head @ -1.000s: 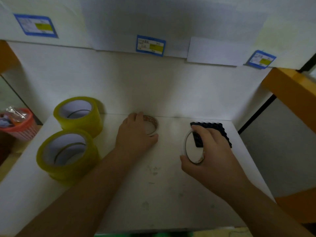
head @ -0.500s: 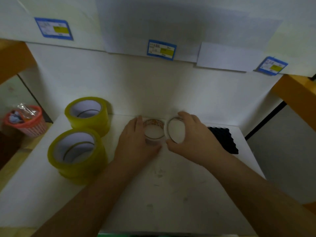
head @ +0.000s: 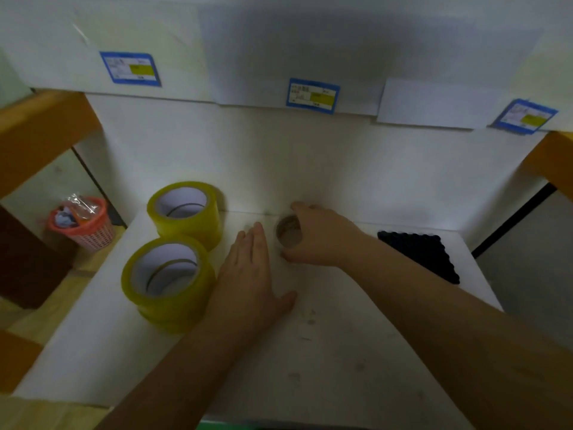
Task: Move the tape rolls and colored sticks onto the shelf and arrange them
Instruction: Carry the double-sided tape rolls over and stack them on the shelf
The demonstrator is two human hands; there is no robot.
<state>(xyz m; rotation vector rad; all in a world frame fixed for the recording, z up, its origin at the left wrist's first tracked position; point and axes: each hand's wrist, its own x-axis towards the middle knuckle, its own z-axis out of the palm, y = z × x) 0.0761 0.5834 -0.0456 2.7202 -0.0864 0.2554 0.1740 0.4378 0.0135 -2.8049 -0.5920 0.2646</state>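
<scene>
Two stacks of wide yellow tape rolls stand on the white shelf [head: 341, 352]: the far stack [head: 186, 214] by the back wall and the near stack [head: 169, 282] in front of it. My right hand [head: 322, 235] is closed around a small brown tape roll [head: 288, 234] near the back wall, at the shelf's middle. Whether a second small roll lies under it is hidden by the fingers. My left hand [head: 251, 280] lies flat and open on the shelf, just left of the small roll and beside the near yellow stack. A black bundle of sticks [head: 421, 256] lies at the right.
Blue-and-yellow labels [head: 312, 95] hang on the white panel above the shelf. An orange mesh basket [head: 82, 223] with rubbish stands on the floor at the left. Orange shelf beams [head: 40, 131] frame both sides.
My right hand has carried its small roll left onto the spot of the other small roll. My left hand has let go of that roll and drawn back, flat on the shelf.
</scene>
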